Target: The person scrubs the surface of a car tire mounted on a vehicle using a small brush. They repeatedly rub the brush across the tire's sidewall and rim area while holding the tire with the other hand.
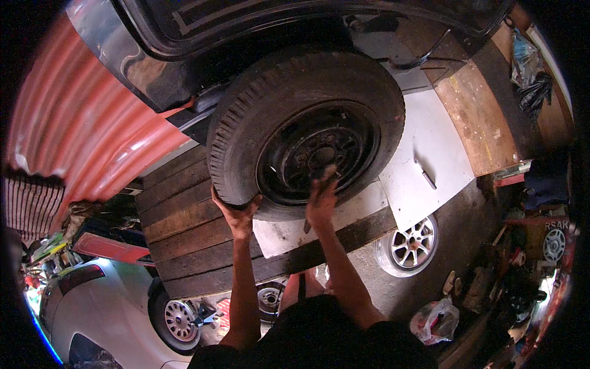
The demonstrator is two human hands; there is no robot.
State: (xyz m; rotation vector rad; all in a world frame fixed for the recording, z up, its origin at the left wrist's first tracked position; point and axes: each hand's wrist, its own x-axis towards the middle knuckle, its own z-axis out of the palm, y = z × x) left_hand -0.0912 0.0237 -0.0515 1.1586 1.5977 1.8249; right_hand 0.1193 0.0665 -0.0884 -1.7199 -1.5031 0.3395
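A black tyre on a dark steel wheel rim (273, 150) stands tilted on the wooden bench, its inner face toward me. My left hand (236, 215) grips the tyre's lower left edge, with the thumb on the sidewall and the fingers on the tread. In front of the rim's lower part is my right hand (322, 200), its fingers closed and slightly blurred. Something dark shows above and below that fist, but its kind cannot be made out. White sheets (402, 166) lie under and beside the tyre, and a short dark rod (428, 179) rests on one.
The plank bench (184, 230) spans the middle. Behind the tyre is a dark vehicle panel (178, 77). An alloy wheel (409, 246) and a plastic bag (435, 321) are on the floor at right. A pale car (98, 307) stands at lower left.
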